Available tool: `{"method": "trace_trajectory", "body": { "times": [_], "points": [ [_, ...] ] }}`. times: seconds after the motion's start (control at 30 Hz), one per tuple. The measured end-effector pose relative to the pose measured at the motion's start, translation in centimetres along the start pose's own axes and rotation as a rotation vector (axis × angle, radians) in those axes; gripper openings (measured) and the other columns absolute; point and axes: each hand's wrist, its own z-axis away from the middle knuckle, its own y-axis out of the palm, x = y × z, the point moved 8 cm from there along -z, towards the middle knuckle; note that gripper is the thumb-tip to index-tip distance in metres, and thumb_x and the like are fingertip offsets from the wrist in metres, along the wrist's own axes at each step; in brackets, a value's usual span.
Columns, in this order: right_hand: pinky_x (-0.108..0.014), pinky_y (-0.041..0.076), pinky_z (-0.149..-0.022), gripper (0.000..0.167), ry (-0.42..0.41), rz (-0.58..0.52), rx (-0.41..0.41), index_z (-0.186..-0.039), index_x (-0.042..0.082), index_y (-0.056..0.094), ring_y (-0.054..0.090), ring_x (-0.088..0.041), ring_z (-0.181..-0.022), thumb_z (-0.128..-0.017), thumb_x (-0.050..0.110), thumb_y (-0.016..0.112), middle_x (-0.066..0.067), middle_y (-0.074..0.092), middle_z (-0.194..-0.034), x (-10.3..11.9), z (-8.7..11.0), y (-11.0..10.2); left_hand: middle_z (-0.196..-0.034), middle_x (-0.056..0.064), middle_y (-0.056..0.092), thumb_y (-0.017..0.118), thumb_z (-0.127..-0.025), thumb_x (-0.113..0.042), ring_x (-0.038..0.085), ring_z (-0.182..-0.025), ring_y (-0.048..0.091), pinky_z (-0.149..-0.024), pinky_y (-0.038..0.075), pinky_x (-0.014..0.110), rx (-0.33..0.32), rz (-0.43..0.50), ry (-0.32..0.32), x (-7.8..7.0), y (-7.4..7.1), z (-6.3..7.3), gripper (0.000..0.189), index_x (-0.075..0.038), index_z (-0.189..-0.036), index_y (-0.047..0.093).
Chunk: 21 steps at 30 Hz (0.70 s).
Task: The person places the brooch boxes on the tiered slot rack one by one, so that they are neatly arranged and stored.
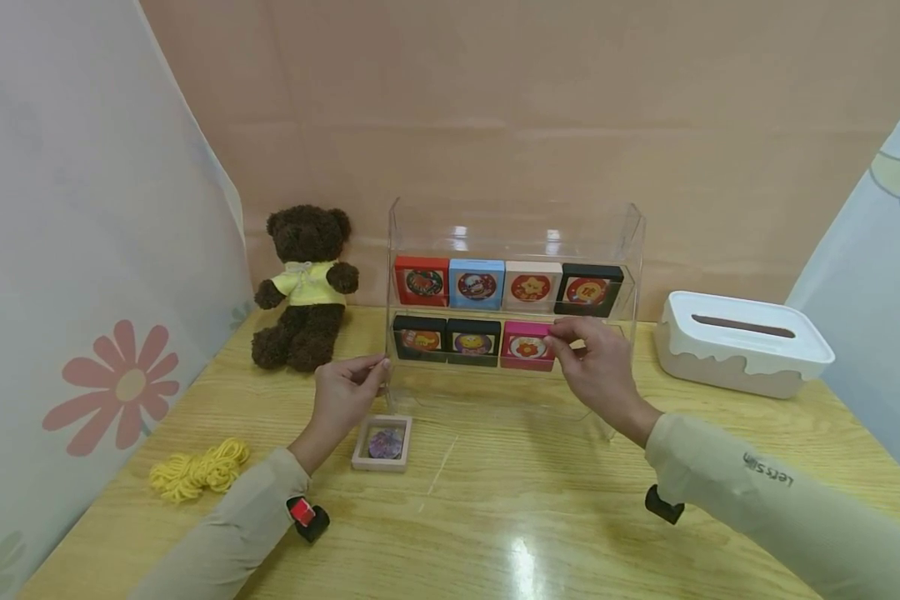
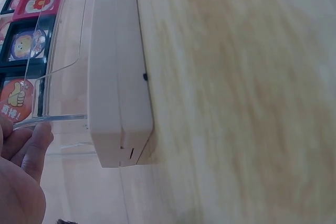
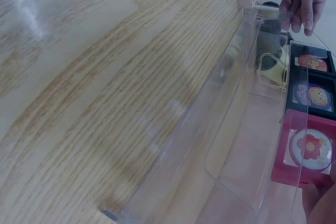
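Observation:
A clear acrylic display rack (image 1: 510, 237) stands on the table with small square boxes in two rows. My right hand (image 1: 603, 371) pinches the right edge of a magenta box (image 1: 508, 358), which has a red flower badge, in the lower row. Left of it in that row sit two black boxes (image 1: 450, 357) with round badges. With thumb and fingers, my left hand (image 1: 341, 400) pinches the left edge of the rack; the left wrist view shows fingertips (image 2: 44, 135) at the clear edge. A pale pink box (image 1: 367, 464) with a purple badge lies on the table near that hand.
The upper row holds a red box (image 1: 423, 266), a blue box (image 1: 477, 267), a cream box (image 1: 532, 269) and a black box (image 1: 592, 272). A brown teddy bear (image 1: 307, 283) and yellow cord (image 1: 198, 471) are at left. At right stands a white tissue box (image 1: 742, 358).

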Motion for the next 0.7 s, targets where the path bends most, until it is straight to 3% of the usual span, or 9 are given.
{"method": "trace_trajectory", "body": {
  "times": [0.47,0.7],
  "points": [
    [-0.033,0.057,-0.053,0.012,-0.030,-0.029,-0.002,-0.096,0.000,0.067,0.065,-0.019,-0.078,-0.086,0.005,0.071,-0.009,0.067,-0.092,-0.09,0.31,0.05,-0.085,0.028,0.067,0.062,-0.089,0.006,0.040,-0.073,0.067,-0.060,0.057,0.039,0.007,0.035,-0.015,0.03,0.09,0.02,0.016,0.016,-0.100,0.067],
    [-0.027,0.054,-0.052,0.018,0.013,-0.015,0.008,-0.099,0.000,0.065,0.061,-0.021,-0.080,-0.086,0.009,0.071,-0.011,0.060,-0.100,0.06,0.71,0.01,-0.084,0.028,0.066,0.063,-0.088,0.006,0.041,-0.071,0.066,-0.059,0.057,0.040,-0.001,0.036,-0.008,-0.04,-0.01,-0.01,0.015,0.015,-0.099,0.068]
  ]
}}
